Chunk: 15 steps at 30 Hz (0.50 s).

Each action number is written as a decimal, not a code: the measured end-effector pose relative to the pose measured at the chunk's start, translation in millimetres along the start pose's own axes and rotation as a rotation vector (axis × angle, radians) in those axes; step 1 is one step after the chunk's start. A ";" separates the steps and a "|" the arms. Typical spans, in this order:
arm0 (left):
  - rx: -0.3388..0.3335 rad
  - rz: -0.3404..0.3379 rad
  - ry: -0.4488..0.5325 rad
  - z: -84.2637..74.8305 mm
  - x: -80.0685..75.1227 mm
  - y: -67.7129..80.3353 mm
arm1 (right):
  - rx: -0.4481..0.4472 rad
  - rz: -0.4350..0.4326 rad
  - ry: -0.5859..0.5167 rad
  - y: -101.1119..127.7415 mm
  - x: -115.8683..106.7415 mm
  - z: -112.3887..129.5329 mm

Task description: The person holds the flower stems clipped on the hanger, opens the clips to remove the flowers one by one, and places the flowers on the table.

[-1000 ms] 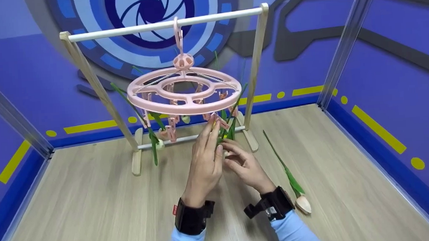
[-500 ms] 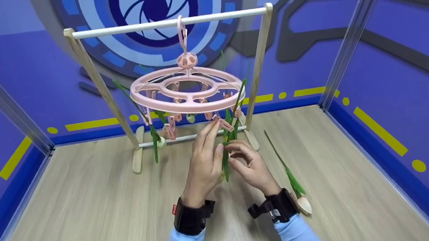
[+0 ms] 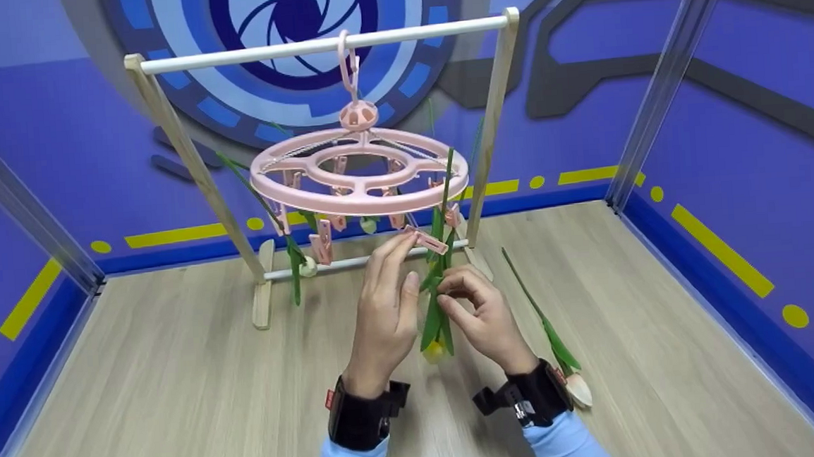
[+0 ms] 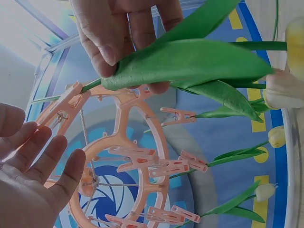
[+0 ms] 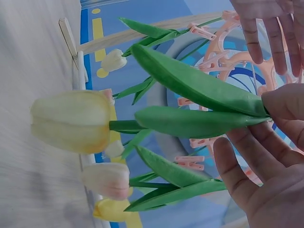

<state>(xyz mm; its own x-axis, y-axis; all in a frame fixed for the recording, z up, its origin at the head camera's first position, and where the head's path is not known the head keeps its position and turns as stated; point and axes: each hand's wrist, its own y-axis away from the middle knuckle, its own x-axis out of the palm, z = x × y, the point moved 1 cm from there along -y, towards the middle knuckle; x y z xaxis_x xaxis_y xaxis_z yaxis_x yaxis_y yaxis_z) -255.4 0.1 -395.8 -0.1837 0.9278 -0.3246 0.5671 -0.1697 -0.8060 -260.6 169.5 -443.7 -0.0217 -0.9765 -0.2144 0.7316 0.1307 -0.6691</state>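
Fingers (image 3: 464, 280) of your right hand (image 3: 484, 317) pinched the pale yellow tulip (image 3: 432, 320) where its leaves met the stem. Its bloom pointed down above the counter (image 3: 177, 398), and its stem rose in front of the near rim of the round pink hanger (image 3: 359, 203). Your left hand (image 3: 382, 315) had its fingers nearly straight and grasped nothing, the thumb set apart; their tips lay at a tilted pink clip (image 3: 430, 241) beneath that rim. The stem passed close to this clip, but whether the clip gripped it you could not tell. The hanger hooked over the white bar (image 3: 248, 53) of a wooden rack (image 3: 499, 81). Other tulips hung bloom-down from it, among them a white tulip (image 3: 308, 266) toward your left. At your right, a pale pink tulip (image 3: 578, 390) lay on the counter, its bloom just beside your black wristband (image 3: 538, 391).
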 end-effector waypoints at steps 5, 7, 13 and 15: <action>-0.001 -0.013 0.025 -2.1 -0.2 -1.0 | 0.005 -0.028 0.004 -0.5 -0.8 4.6; -0.001 -0.017 0.040 -2.7 -0.4 -0.9 | 0.006 -0.035 0.017 -0.1 -0.7 6.5; -0.007 -0.016 0.047 -1.3 -0.7 -1.1 | -0.010 -0.042 0.104 0.0 -0.6 12.9; -0.024 -0.013 0.046 -0.4 -1.2 -1.7 | -0.026 -0.040 0.136 -0.2 -1.1 14.4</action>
<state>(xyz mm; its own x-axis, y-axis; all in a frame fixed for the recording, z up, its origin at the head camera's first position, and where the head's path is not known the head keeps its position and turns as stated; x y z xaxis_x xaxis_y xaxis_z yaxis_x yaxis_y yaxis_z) -255.8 -0.6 -393.8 -0.1547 0.9443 -0.2906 0.5839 -0.1498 -0.7979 -250.8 168.1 -433.1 -0.1436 -0.9491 -0.2802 0.7102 0.0983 -0.6971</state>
